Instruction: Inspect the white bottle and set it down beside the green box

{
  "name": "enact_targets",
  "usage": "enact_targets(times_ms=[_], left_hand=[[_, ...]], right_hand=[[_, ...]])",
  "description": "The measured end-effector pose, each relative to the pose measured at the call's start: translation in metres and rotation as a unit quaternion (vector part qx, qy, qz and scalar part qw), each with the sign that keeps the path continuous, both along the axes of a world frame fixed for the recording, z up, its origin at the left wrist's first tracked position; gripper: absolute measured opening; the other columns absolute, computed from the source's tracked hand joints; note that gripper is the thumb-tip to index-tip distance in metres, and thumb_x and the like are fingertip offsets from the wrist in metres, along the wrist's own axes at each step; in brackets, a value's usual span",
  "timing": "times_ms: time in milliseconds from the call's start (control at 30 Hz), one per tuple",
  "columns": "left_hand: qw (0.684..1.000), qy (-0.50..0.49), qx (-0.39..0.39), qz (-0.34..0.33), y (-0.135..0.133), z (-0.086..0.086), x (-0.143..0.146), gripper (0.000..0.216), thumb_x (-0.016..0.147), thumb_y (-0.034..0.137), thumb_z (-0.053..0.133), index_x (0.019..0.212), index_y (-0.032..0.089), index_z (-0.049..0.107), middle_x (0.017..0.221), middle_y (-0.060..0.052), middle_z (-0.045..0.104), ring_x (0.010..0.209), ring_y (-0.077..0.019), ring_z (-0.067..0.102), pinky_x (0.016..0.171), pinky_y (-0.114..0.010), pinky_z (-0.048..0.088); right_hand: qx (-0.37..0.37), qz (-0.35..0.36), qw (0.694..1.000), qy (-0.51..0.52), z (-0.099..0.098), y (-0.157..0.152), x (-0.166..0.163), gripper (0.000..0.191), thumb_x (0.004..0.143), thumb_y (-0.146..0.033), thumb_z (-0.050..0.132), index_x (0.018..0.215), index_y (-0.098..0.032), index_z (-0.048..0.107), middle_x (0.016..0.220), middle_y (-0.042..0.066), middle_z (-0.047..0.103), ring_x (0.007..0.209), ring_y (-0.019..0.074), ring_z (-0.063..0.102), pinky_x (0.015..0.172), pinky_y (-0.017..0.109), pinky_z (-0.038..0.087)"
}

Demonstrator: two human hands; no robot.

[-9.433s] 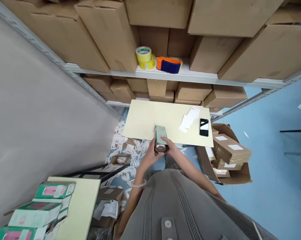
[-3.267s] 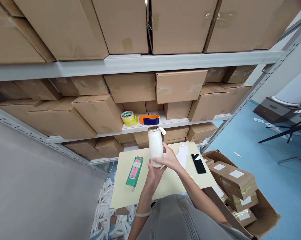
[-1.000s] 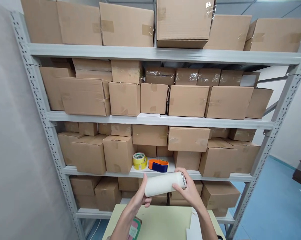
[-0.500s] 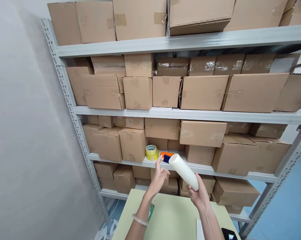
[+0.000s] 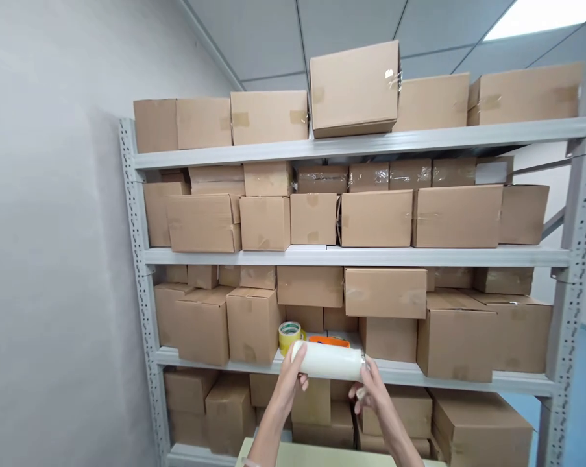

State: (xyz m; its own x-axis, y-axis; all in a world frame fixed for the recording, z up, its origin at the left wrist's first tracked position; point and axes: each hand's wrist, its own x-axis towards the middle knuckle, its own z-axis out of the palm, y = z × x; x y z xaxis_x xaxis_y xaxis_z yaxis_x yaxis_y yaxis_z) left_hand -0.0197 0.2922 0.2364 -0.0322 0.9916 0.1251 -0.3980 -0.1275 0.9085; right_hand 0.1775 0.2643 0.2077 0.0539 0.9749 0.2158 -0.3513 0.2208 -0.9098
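Single head cam, facing forward and slightly up at the shelving rack, standing close; rack fills frame, hands at bottom edge below it.

Two bare forearms rise from the bottom edge, no sleeves showing on either; the left hand and the right hand wear no gloves or rings; slender fingers; a pale bangle barely shows at the left wrist.
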Motion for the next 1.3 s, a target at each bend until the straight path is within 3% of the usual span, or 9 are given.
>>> enact_targets(times_ms=[100, 267, 367, 500, 733, 900, 1033, 1167, 1300], left_hand=[[0.993, -0.089, -0.077, -0.003, 0.005, -0.008, 0.005, 0.056, 0.071, 0.063, 0.073, 0.1, 0.017, 0.057, 0.058, 0.007, 0.047, 0.038, -0.0015, 0.034, 0.035, -0.013, 0.024], [0.979, -0.162, -0.121, -0.039, 0.008, 0.005, 0.011, 0.054, 0.081, 0.062, 0.063, 0.103, 0.014, 0.056, 0.067, 0.0, 0.059, 0.037, -0.0006, 0.035, 0.033, -0.013, 0.029], [0.985, -0.133, -0.082, -0.075, 0.004, 0.037, 0.008, 0.054, 0.086, 0.063, 0.056, 0.105, 0.012, 0.057, 0.067, -0.002, 0.058, 0.042, -0.0039, 0.044, 0.037, -0.015, 0.038], [0.987, -0.001, 0.124, -0.105, -0.002, 0.098, -0.004, 0.059, 0.084, 0.058, 0.061, 0.128, 0.019, 0.05, 0.092, -0.007, 0.065, 0.057, -0.0091, 0.055, 0.046, -0.021, 0.049], [0.918, 0.225, 0.326, 0.03, 0.01, 0.171, -0.021, 0.084, 0.074, 0.041, 0.077, 0.144, 0.032, 0.033, 0.124, -0.011, 0.06, 0.083, -0.0165, 0.064, 0.065, -0.026, 0.054], [0.945, 0.143, 0.291, 0.033, 0.025, 0.156, -0.02, 0.074, 0.07, 0.041, 0.08, 0.133, 0.027, 0.045, 0.1, -0.006, 0.065, 0.062, -0.0105, 0.057, 0.052, -0.022, 0.049], [0.984, -0.046, 0.159, -0.066, 0.027, 0.135, -0.015, 0.052, 0.078, 0.041, 0.075, 0.12, 0.02, 0.052, 0.082, -0.001, 0.06, 0.045, -0.0013, 0.037, 0.041, -0.015, 0.039], [0.956, -0.186, -0.038, -0.223, 0.021, 0.127, -0.013, 0.042, 0.089, 0.048, 0.061, 0.11, 0.012, 0.055, 0.069, 0.001, 0.053, 0.04, 0.0007, 0.029, 0.035, -0.01, 0.03], [0.942, -0.157, -0.107, -0.278, 0.011, 0.116, -0.011, 0.058, 0.09, 0.065, 0.045, 0.1, 0.009, 0.058, 0.062, 0.001, 0.049, 0.038, -0.0012, 0.029, 0.031, -0.012, 0.023]], right_hand=[[0.106, -0.064, 0.984, -0.131, 0.018, 0.014, 0.001, 0.08, 0.076, -0.062, 0.067, 0.144, -0.032, 0.038, 0.133, 0.01, 0.052, 0.087, 0.0205, 0.065, 0.055, 0.027, 0.054], [0.251, -0.075, 0.924, -0.279, 0.069, 0.03, 0.004, 0.068, 0.073, -0.049, 0.071, 0.135, -0.027, 0.052, 0.127, 0.01, 0.058, 0.113, 0.028, 0.058, 0.086, 0.035, 0.054], [0.261, -0.086, 0.928, -0.253, 0.105, 0.035, 0.002, 0.051, 0.072, -0.045, 0.072, 0.117, -0.026, 0.06, 0.11, 0.007, 0.064, 0.093, 0.024, 0.064, 0.074, 0.031, 0.056], [0.172, -0.066, 0.978, -0.1, 0.15, 0.041, -0.003, 0.05, 0.073, -0.054, 0.072, 0.11, -0.026, 0.055, 0.076, -0.003, 0.058, 0.046, 0.0095, 0.05, 0.035, 0.02, 0.04], [0.126, 0.021, 0.991, -0.041, 0.211, 0.058, 0.002, 0.05, 0.075, -0.064, 0.069, 0.093, -0.019, 0.058, 0.071, 0.0, 0.059, 0.043, 0.0082, 0.05, 0.031, 0.019, 0.041], [0.192, 0.079, 0.971, -0.121, 0.21, 0.071, 0.017, 0.055, 0.081, -0.067, 0.061, 0.118, -0.026, 0.058, 0.109, 0.007, 0.063, 0.084, 0.0205, 0.065, 0.056, 0.031, 0.06], [0.282, 0.065, 0.941, -0.173, 0.187, 0.084, 0.022, 0.072, 0.078, -0.057, 0.069, 0.14, -0.033, 0.042, 0.144, 0.007, 0.044, 0.121, 0.0243, 0.053, 0.09, 0.036, 0.054], [0.298, 0.077, 0.936, -0.169, 0.161, 0.09, 0.016, 0.084, 0.075, -0.052, 0.074, 0.145, -0.035, 0.031, 0.149, 0.009, 0.036, 0.116, 0.0236, 0.056, 0.09, 0.036, 0.052], [0.323, 0.091, 0.933, -0.131, 0.145, 0.08, 0.002, 0.087, 0.074, -0.05, 0.075, 0.146, -0.035, 0.029, 0.14, 0.009, 0.048, 0.1, 0.022, 0.061, 0.079, 0.034, 0.054]])
